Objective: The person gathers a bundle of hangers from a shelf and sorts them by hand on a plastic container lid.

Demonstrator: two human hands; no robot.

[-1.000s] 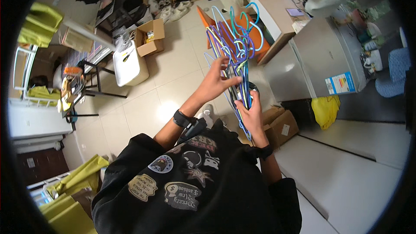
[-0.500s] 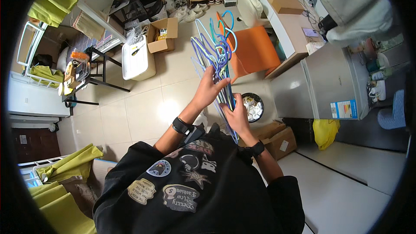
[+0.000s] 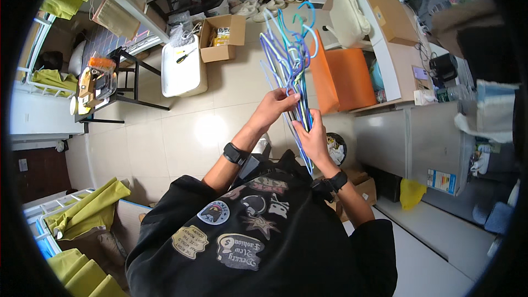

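A bundle of coat hangers (image 3: pixel 285 58) in blue, purple, teal and pale green stands tilted in front of my chest, hooks pointing away from me. My left hand (image 3: pixel 274 109) is closed on the bundle's near side, its thumb and fingers against the hangers just below the hooks. Lower down, my right hand (image 3: pixel 313 138) wraps round the long wire sides, thumb laid across them. The hangers' lower ends reach close to my black top (image 3: pixel 264 214). Part of each hand's grip is hidden behind the bundle.
Beyond the hangers stands an orange chair (image 3: pixel 349 74), beside a desk (image 3: pixel 391 71). A grey fridge (image 3: pixel 382 132) is at the right, with a waste bin (image 3: pixel 345 142) near my right hand. Farther left are a white lidded tub (image 3: pixel 181 69), an open cardboard box (image 3: pixel 236 27) and a black-framed table (image 3: pixel 135 96).
The whole view has shifted, and the hangers and both hands sit a little farther right and lower in it. My left fingers have moved on the bundle, now pinched against it.
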